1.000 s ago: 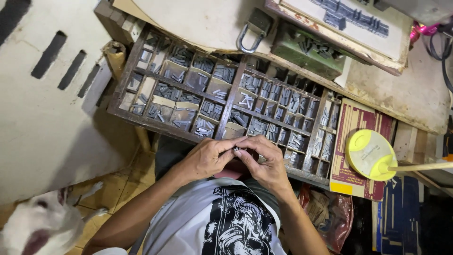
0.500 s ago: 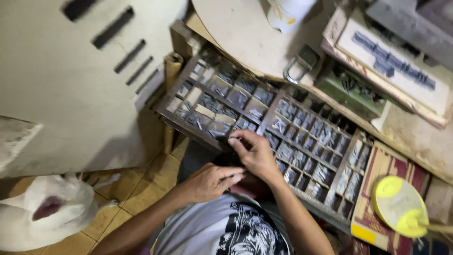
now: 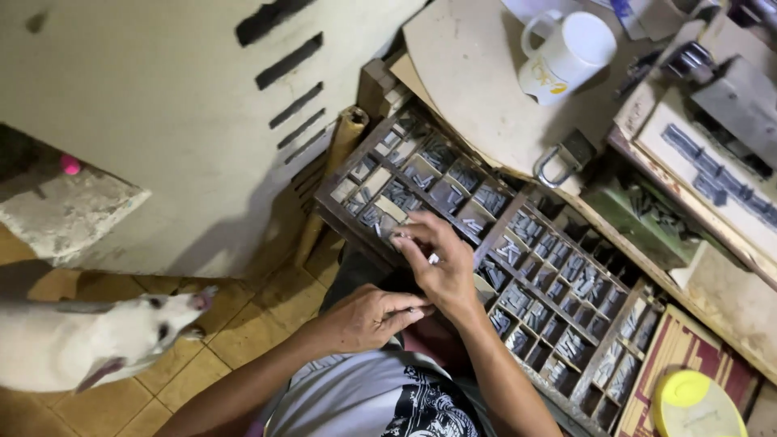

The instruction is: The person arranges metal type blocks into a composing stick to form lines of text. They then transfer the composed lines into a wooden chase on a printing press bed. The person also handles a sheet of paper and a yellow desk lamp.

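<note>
So the wooden type case (image 3: 518, 267) sits tilted at the front edge of the desk (image 3: 469, 73), near corner hanging over the person's lap, with not much room between it and the cream panel (image 3: 162, 121) on the left. The right hand (image 3: 437, 263) is over the case's near-left compartments, fingers (image 3: 409, 243) pinched together on a small metal type piece (image 3: 433, 259). The left hand (image 3: 368, 316) sits just below it, curled around something thin, can't tell what exactly.

The case is dark wood, loads of little square cells packed with grey metal sorts.

A white mug (image 3: 566, 53) and a padlock (image 3: 562, 158) sit on the pale desk behind the case, and a yellow lid (image 3: 696, 400) lies bottom right. There's an orange tiled floor (image 3: 243, 324) with a white dog (image 3: 89, 340) standing by the person's left arm.
</note>
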